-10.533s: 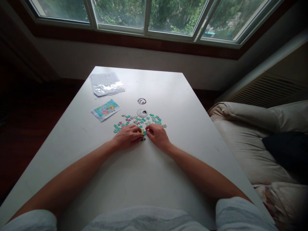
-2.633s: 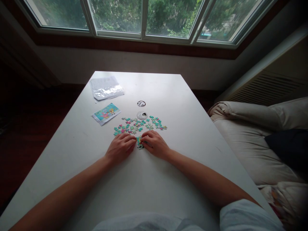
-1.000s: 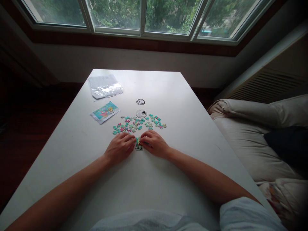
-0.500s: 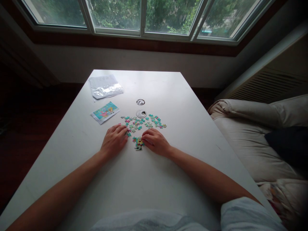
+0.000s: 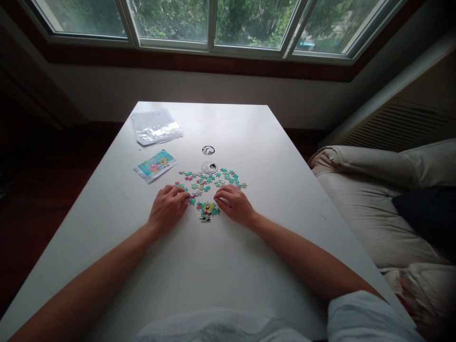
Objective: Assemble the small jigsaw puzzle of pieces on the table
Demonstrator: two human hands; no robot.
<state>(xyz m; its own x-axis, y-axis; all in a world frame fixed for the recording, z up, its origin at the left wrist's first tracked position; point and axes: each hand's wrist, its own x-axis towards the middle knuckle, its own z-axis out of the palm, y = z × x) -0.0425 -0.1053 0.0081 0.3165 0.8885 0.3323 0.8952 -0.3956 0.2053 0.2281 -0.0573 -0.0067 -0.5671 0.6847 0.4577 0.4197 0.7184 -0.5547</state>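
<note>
A joined section of jigsaw puzzle (image 5: 207,208) with a yellow cartoon figure lies on the white table in front of me. My left hand (image 5: 169,206) rests to its left, fingers curled and closed, the tips at the edge of the loose pieces. Whatever those fingertips hold is hidden. On the right side, my right hand (image 5: 233,204) hovers close by the joined section, thumb and forefinger apart with nothing visible between them. Loose puzzle pieces (image 5: 207,188) in teal, pink and pale green spread in a band beyond both hands.
To the left lies a picture card (image 5: 156,166) showing the cartoon scene. Behind it is a clear plastic bag with papers (image 5: 156,127). Two round fittings sit in the tabletop (image 5: 242,137). A beige sofa (image 5: 366,209) stands along the right, and windows (image 5: 249,23) are ahead.
My left hand has drawn away from the joined section, leftward to the loose pieces. My right hand has just shifted slightly right off the section, uncovering its yellow figure and right edge.
</note>
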